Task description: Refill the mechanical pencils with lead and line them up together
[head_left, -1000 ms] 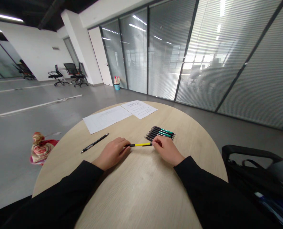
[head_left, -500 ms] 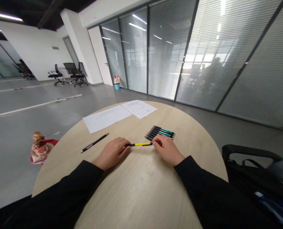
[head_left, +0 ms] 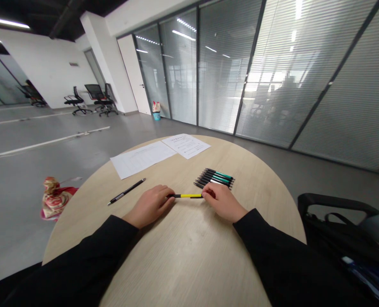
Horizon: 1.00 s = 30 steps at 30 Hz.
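Observation:
A yellow and black pen [head_left: 187, 196] lies crosswise between my two hands, just over the wooden tabletop. My left hand [head_left: 154, 201] is closed on its dark left end, and the fingers of my right hand [head_left: 223, 200] pinch its right end. Just behind my right hand, several black pens [head_left: 213, 176], some with green parts, lie side by side in a slanting row, and the hand hides part of the nearest ones. Left of my left hand, a single black pen [head_left: 127, 192] with a clear or silver section rests at a slant.
Two printed paper sheets [head_left: 143, 158] overlap at the far side of the round table [head_left: 189, 264]. A black chair [head_left: 336, 204] with a bag stands at the right. A red and cream bundle [head_left: 53, 198] sits left of the table.
The right end of the yellow and black pen has dropped slightly toward me, with my right fingers moving a little left. My left hand stays nearly still.

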Tool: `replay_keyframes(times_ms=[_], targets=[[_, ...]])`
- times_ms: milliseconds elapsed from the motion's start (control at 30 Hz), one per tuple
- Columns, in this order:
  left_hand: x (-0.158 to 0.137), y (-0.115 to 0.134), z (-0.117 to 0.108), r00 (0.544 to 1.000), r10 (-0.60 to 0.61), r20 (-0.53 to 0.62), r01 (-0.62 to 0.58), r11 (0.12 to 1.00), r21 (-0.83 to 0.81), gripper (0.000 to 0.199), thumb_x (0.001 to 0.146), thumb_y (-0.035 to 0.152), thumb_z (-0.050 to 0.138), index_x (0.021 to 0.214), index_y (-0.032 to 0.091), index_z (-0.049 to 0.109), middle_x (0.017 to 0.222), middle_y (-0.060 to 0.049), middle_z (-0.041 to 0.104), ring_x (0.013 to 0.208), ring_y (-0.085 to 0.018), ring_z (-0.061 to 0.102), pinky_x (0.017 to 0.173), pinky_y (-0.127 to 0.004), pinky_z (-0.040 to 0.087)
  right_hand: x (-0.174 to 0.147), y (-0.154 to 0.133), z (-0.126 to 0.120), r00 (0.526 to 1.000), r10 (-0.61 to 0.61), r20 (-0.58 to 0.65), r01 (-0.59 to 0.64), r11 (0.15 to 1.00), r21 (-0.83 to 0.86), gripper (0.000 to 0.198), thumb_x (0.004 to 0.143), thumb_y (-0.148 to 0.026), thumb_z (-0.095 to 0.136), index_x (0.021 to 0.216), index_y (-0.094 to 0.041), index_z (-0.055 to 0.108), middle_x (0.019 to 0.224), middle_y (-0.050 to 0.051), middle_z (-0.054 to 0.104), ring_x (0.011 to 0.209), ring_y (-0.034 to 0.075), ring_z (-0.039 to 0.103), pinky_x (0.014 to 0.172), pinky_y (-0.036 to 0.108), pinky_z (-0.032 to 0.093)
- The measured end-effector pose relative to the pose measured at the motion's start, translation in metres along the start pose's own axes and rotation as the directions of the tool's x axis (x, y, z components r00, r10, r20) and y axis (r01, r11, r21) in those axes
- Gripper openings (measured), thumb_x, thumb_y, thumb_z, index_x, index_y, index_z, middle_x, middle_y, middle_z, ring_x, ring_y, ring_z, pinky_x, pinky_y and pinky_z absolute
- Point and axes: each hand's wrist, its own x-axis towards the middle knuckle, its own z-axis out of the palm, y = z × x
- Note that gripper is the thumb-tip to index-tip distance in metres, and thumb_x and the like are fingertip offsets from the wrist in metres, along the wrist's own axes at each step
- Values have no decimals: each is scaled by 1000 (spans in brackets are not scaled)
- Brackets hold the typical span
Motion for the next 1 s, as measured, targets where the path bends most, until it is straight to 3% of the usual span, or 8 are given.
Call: replay_keyframes(times_ms=[767, 1000], targets=[[-1, -5, 4, 999, -3, -40, 2, 1000, -25, 25, 99, 33, 45, 99, 18, 65, 91, -9, 68, 83, -22, 62, 74, -35, 49, 1, 3, 1, 1000, 7, 1, -7, 1000, 6, 15, 80, -10, 66, 94, -16, 69, 75, 0, 64, 64, 13, 54, 63, 25, 40], [-1, -6, 6, 999, 5, -40, -6, 1000, -22, 23, 99, 32, 46, 101, 18, 65, 93, -8, 68, 84, -22, 62, 76, -35, 49, 2, 7, 4, 1000, -27, -8, 27, 998, -50, 11, 85, -13, 65, 94, -16, 70, 77, 2, 65, 68, 14, 55, 64, 25, 37]])
